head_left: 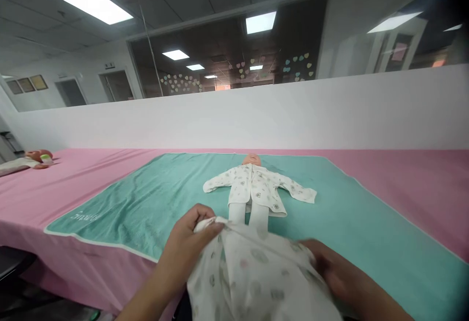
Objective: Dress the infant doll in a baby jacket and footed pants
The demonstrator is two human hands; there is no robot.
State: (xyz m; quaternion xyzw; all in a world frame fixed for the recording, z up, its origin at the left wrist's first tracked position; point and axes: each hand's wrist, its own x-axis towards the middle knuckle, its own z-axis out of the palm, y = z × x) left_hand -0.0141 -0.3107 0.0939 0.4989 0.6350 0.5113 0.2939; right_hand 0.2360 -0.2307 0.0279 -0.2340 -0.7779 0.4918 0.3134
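Note:
My left hand (192, 240) is closed on the upper left edge of a white printed baby garment (252, 272), its thumb pressed over the cloth. At the garment's right side, my right hand (326, 267) is closed on the fabric, its fingers partly hidden and blurred. The cloth hangs between both hands toward me, so its exact kind does not show. Beyond it, a baby doll (252, 159) lies on its back on a teal towel (176, 189). It wears a white printed baby jacket (256, 184) with sleeves spread wide. Its white-covered legs (259, 217) point toward me, their lower ends hidden by the garment.
Pink cloth (395, 179) covers the table under the towel. Another doll (38, 155) lies at the far left beside a small bottle (46, 160). A low white wall (234, 120) with a mirror or window above runs behind the table. A dark chair (14, 262) stands at lower left.

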